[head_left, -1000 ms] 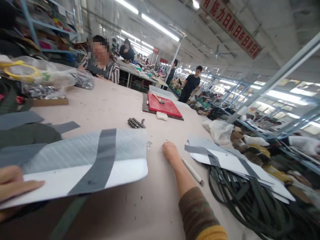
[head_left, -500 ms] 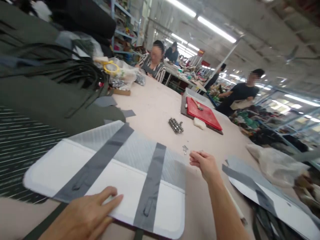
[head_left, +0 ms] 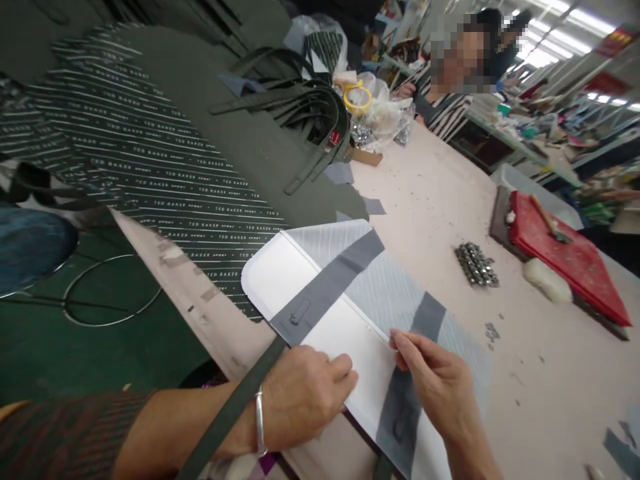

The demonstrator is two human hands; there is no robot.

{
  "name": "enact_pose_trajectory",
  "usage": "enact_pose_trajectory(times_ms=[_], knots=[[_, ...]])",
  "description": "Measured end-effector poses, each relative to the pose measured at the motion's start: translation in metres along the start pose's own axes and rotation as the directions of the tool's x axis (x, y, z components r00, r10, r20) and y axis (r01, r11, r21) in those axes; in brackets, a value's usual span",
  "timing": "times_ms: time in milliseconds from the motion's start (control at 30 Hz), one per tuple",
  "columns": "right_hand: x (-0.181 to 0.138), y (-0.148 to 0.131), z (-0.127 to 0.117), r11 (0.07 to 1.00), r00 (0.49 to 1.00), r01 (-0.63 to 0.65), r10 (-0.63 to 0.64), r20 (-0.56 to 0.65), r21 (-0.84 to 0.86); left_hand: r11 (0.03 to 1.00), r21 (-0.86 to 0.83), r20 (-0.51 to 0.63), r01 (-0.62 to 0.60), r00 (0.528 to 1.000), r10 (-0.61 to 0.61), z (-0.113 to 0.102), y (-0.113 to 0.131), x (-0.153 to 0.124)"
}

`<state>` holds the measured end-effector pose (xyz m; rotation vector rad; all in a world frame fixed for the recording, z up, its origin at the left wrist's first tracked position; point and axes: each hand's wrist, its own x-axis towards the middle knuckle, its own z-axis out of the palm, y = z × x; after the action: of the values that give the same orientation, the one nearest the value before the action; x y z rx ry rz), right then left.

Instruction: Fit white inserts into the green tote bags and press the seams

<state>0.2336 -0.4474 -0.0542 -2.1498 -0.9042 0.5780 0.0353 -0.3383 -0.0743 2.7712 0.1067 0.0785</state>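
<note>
A white panel with rounded corners and a pale grey cloth layer lies at the table's near edge, crossed by a dark grey strip and a second grey strip. My left hand, wearing a silver bangle, is closed at the panel's near edge, its fingers curled around it. Over the panel's middle, my right hand pinches thumb and fingers together; whatever is at the tips is too small to name. A dark green strap runs from the panel across my left wrist.
Small metal pieces lie right of the panel, below a cluster of shiny metal parts. A hammer rests on a red board. Printed dark fabric and black straps cover the left side. A person sits across.
My right hand has moved from beside the small metal pieces to above the panel, still pinched. My left hand has gone from lying spread on the panel to closing at its edge. The view has turned left.
</note>
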Motion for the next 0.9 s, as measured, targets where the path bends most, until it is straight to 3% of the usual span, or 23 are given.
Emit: enact_pose_trajectory(times_ms=[100, 233, 433, 533, 667, 900], knots=[[-0.002, -0.008, 0.015, 0.968, 0.984, 0.181, -0.178, 0.031, -0.174, 1.000, -0.006, -0.028, 0.005, 1.000, -0.005, 0.003, 0.000, -0.001], [0.001, -0.010, 0.028, 0.856, 0.924, 0.376, -0.374, 0.076, -0.355, 1.000, -0.017, -0.060, -0.012, 0.998, 0.011, 0.004, -0.001, -0.001], [0.005, -0.008, 0.033, 0.725, 0.889, 0.427, -0.445, 0.106, -0.541, 0.999, 0.022, -0.068, -0.027, 0.997, 0.028, 0.003, -0.002, 0.000], [0.007, -0.015, 0.034, 0.754, 0.933, 0.332, -0.351, 0.079, -0.567, 0.999, 0.027, -0.071, -0.031, 0.997, 0.033, 0.003, -0.002, 0.000], [0.016, -0.023, 0.031, 0.890, 0.995, 0.076, -0.041, 0.087, -0.449, 0.999, 0.014, -0.072, -0.036, 0.997, 0.037, 0.005, -0.003, 0.000], [0.033, -0.016, 0.014, 0.976, 0.946, -0.074, 0.134, 0.296, -0.205, 0.999, -0.035, -0.056, -0.030, 0.998, 0.028, 0.002, -0.003, 0.000]])
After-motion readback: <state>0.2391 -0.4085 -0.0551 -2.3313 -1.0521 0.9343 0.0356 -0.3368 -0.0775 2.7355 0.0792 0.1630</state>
